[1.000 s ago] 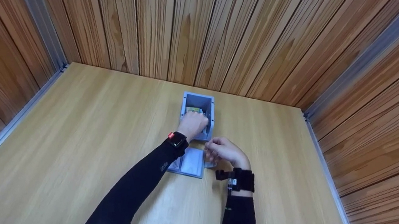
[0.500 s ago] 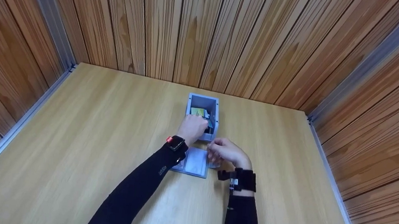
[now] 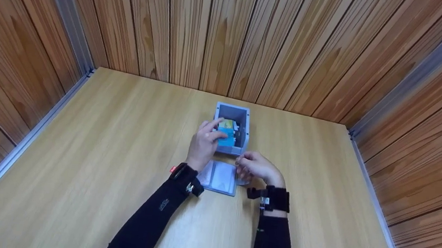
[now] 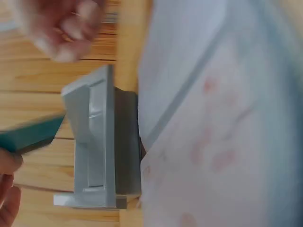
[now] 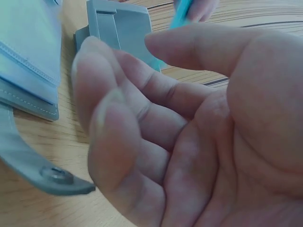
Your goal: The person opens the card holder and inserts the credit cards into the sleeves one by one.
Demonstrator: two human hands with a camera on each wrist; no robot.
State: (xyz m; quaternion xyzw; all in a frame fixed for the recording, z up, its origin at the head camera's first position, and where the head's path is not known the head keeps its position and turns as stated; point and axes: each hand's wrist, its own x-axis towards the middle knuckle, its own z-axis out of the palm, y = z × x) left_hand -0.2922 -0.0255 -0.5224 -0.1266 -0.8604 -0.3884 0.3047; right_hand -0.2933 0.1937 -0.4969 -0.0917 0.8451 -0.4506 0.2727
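Observation:
My left hand (image 3: 203,143) pinches a teal-blue card (image 3: 226,140) between thumb and fingers, above the opening of a small grey box (image 3: 228,150). In the left wrist view the card (image 4: 35,134) is tilted and its edge blurred. Nearer to me lies an opened grey card holder (image 3: 224,177) with clear pockets. Beside it my right hand (image 3: 259,167) hovers with its fingers loosely curled. The right wrist view shows nothing in that palm, and below it the holder's strap (image 5: 52,176) with a snap button.
A yellow-green piece (image 3: 227,123) and darker small items, too small to tell, show inside the box. Wood-patterned panels (image 3: 229,39) stand close behind the box, at the back of the light wooden table (image 3: 143,132).
My left hand has come up out of the box with the teal-blue card and turned, so its thumb and fingers show. The right hand stays beside the card holder.

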